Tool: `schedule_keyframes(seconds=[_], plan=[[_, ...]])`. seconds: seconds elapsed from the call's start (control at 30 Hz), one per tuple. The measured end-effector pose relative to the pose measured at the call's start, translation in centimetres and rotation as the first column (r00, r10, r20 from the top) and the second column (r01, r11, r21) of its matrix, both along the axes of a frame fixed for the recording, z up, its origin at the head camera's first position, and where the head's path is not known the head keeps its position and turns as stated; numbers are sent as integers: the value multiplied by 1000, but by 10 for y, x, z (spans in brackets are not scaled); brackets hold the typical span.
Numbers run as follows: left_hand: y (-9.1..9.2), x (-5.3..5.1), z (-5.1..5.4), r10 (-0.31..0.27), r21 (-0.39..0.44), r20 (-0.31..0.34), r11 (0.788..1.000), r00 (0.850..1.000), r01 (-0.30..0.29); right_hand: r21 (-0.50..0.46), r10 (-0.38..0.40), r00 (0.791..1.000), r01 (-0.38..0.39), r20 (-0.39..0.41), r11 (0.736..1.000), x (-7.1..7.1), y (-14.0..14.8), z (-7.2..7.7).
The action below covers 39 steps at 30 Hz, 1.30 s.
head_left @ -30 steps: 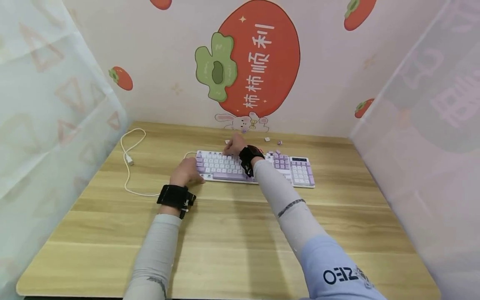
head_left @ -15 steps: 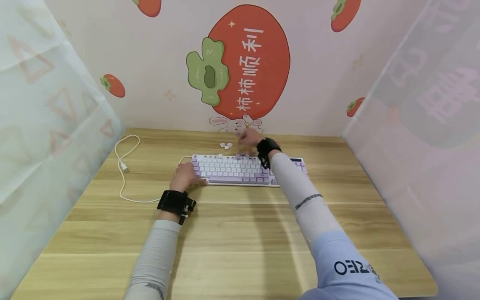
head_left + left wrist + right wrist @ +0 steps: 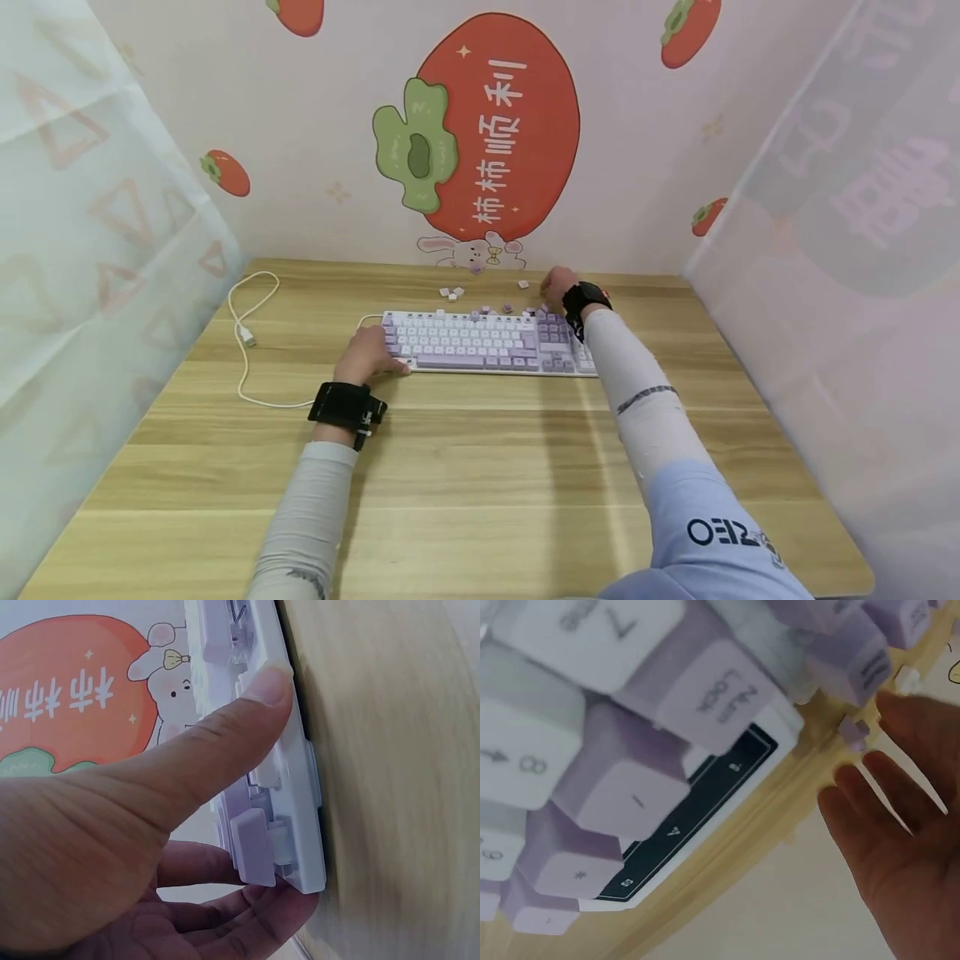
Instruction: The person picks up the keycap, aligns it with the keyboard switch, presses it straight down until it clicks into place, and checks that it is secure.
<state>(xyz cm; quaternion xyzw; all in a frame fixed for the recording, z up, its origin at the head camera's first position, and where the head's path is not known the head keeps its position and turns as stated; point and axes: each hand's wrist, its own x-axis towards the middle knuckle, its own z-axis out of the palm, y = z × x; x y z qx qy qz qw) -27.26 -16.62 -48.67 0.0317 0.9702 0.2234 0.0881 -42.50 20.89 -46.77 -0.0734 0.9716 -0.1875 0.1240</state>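
Observation:
A white-and-purple keyboard lies across the far part of the table. My left hand grips its left end; in the left wrist view the thumb presses the front edge and the other fingers reach round the end. Beyond the keyboard's right part is my right hand. The right wrist view shows its fingers extended and apart, holding nothing visible, close to a loose purple keycap. In that view the number-pad keys and a dark indicator strip are near the camera.
Several white keycaps lie loose behind the keyboard, with another white keycap farther right and a purple keycap near the back edge. A white USB cable loops at left. The patterned wall rises behind the table.
My right hand has moved rightward from the keyboard's back left-middle to beyond its right part, uncovering a small group of white keycaps. My left hand keeps its grip on the left end.

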Motion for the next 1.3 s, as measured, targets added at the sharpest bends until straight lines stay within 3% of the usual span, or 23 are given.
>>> schedule_keyframes(seconds=[0.27, 0.53, 0.73, 0.93, 1.3], plan=[[0, -2, 2, 10, 11, 21, 1000, 1000, -10, 16, 64, 997, -64, -33, 998, -19, 8, -16], [0, -1, 2, 19, 29, 24, 999, 1000, -20, -67, 86, 990, -94, -111, 993, -11, -2, -11], [1, 1, 2, 25, 31, 20, 999, 999, -26, -253, 136, 969, -187, -204, 949, 6, -15, 0], [2, 2, 2, 14, 26, 31, 1000, 999, -15, -350, 146, 941, -253, -304, 902, 19, -23, 9], [1, 2, 2, -1, 18, 22, 1000, 1000, 0, -381, 182, 908, -331, -377, 864, 24, -36, 13]])
